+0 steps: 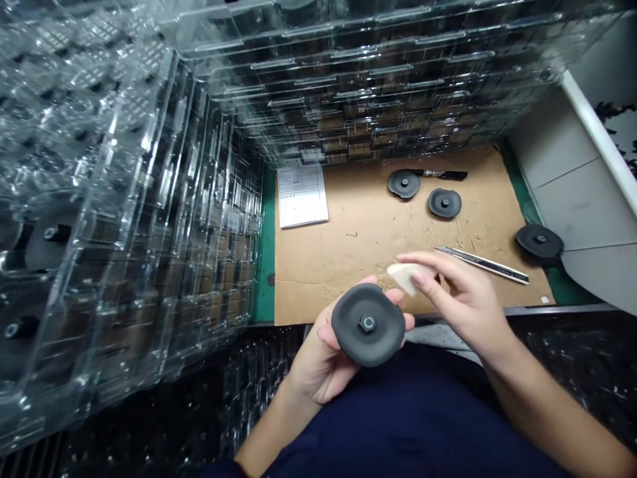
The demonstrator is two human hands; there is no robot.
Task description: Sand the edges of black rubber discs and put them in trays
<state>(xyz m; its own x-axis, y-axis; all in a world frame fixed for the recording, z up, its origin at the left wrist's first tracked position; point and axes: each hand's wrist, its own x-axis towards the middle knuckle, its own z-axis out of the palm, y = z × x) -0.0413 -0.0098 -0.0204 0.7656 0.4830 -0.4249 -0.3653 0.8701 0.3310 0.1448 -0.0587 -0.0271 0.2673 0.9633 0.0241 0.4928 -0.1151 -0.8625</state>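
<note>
- The left hand (318,352) is cupped palm-up, holding a dark grey disc (368,335) with a small metal-centred hub facing up.
- The right hand (462,302) pinches a white wedge-shaped piece (405,279) between thumb and fingers, just beside the disc's upper edge.
- Past the right hand, a snap-off utility knife (485,264) lies on a cardboard sheet (398,265).
- Farther beyond the right hand are three more dark discs, (539,242), (444,203) and (404,183), the last touching a black marker (445,174).
- Ahead of the left hand, a printed paper sheet (302,196) lies on the cardboard, with a green mat (265,245) along its edge.
- Stacked clear plastic trays (149,166) rise left of and beyond both hands, with dark discs inside.
</note>
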